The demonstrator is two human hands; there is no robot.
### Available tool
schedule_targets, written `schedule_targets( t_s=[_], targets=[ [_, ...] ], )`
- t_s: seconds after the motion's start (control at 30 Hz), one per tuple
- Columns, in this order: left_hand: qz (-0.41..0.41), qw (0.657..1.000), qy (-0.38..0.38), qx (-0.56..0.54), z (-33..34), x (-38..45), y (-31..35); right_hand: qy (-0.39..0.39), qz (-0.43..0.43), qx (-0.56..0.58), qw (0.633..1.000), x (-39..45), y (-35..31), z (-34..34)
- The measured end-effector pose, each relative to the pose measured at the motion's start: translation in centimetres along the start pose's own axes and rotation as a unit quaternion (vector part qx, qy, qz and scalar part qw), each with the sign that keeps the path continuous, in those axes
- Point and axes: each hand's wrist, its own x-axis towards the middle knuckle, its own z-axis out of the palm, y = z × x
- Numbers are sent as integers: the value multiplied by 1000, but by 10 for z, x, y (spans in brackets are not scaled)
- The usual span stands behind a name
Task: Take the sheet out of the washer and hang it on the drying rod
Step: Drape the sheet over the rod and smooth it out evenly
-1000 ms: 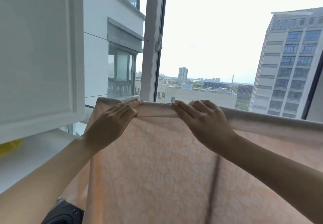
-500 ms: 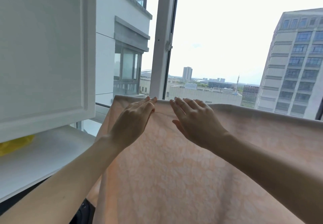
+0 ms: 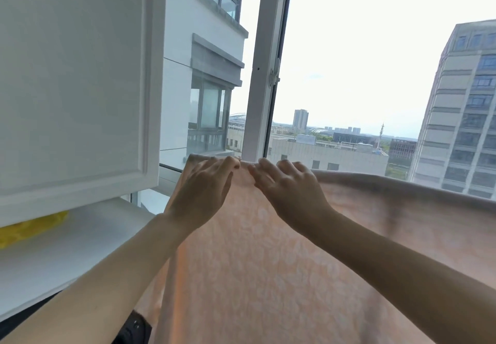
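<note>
Now both hands meet again at the top fold of the pale peach patterned sheet [image 3: 268, 263], after briefly lying flat half a second ago. The left hand [image 3: 200, 196] and right hand [image 3: 291, 193] have fingers curled, pinching the fold, so the hanging looks nearly finished, just being evened.

I see bright, overexposed daylight through the window [image 3: 349, 61]; backlit hands look soft, and frame edges bend.

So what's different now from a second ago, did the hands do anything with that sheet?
A second ago both hands gripped a rolled fold at the sheet's top edge. They let it go, the fold flattened, and now the left hand and right hand have curled fingers on that edge again, side by side. The sheet stayed draped over the rod, hanging in front of the window frame; the cabinet door did not change.
</note>
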Motion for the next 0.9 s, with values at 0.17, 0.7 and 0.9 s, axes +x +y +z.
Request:
schedule_targets(
  t_s=[0.17,0.7,0.9],
  targets=[
    [-9,996,-84,6,-5,9,-43,26,-1,-3,1000,-5,4,9],
    [256,964,-14,78,5,-2,-101,28,21,-18,999,0,2,5],
    [230,970,-40,67,5,0,-131,-10,54,-26,998,16,-13,1]
  ],
)
